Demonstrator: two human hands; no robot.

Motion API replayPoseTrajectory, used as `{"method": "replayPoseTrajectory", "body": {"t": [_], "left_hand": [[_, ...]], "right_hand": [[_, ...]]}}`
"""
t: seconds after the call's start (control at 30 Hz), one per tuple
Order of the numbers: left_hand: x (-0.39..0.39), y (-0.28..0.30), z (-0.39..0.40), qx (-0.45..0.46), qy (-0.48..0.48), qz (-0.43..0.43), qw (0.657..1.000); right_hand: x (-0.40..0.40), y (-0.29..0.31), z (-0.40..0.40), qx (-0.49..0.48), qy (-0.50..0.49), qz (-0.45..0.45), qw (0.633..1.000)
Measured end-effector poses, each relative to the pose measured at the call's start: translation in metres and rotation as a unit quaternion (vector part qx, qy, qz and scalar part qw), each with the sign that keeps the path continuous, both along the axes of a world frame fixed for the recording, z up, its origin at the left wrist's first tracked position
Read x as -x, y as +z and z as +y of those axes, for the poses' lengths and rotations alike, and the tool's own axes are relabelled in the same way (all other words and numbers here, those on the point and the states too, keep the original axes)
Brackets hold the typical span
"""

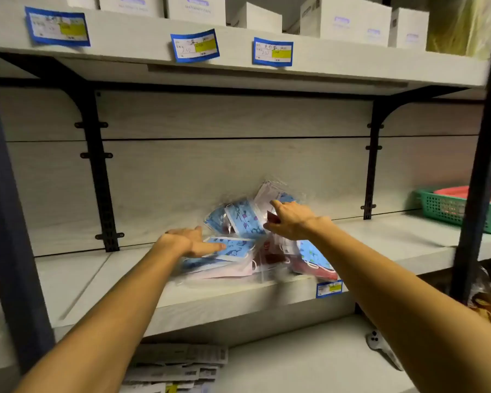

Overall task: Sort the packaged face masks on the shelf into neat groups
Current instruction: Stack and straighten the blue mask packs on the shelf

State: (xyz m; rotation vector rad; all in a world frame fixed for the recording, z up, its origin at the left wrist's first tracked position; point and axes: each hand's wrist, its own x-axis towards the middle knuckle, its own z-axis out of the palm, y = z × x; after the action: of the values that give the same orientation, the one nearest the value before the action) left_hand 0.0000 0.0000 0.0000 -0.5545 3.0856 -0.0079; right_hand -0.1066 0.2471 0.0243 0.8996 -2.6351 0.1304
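A loose heap of packaged face masks (247, 222) lies on the middle shelf (97, 279), against the back panel. The packs are clear plastic with blue patterned, pink and dark red masks inside. My left hand (190, 241) lies flat with straight fingers on a blue patterned pack (236, 246) at the heap's left side. My right hand (291, 219) reaches into the top of the heap, and its fingers pinch a dark red pack (272, 217). A blue pack with a red one under it (315, 262) sits below my right wrist.
A green basket (448, 211) holding a red one stands at the shelf's right end. White boxes (349, 21) line the upper shelf, which carries blue price labels (194, 46). Black brackets (99, 171) flank the bay. Papers (179, 364) lie on the lower shelf.
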Motion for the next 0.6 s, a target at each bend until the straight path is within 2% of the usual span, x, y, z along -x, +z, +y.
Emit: {"method": "replayPoseTrajectory", "body": {"t": [0.17,0.37,0.47,0.6], "left_hand": [[0.024,-0.019,-0.02,-0.045,0.041,-0.018,0.998],[0.049,-0.022,-0.032,-0.133,0.077,0.014,0.988],[0.057,-0.024,-0.033,-0.188,0.088,0.065,0.976],[0.063,-0.023,-0.033,-0.208,0.099,0.171,0.958]], "right_hand": [[0.04,0.003,-0.025,-0.007,-0.01,-0.028,1.0],[0.08,-0.014,-0.052,0.051,-0.006,-0.079,0.996],[0.087,-0.02,-0.058,0.087,-0.01,-0.107,0.99],[0.093,-0.023,-0.058,0.158,-0.022,-0.151,0.976]]}}
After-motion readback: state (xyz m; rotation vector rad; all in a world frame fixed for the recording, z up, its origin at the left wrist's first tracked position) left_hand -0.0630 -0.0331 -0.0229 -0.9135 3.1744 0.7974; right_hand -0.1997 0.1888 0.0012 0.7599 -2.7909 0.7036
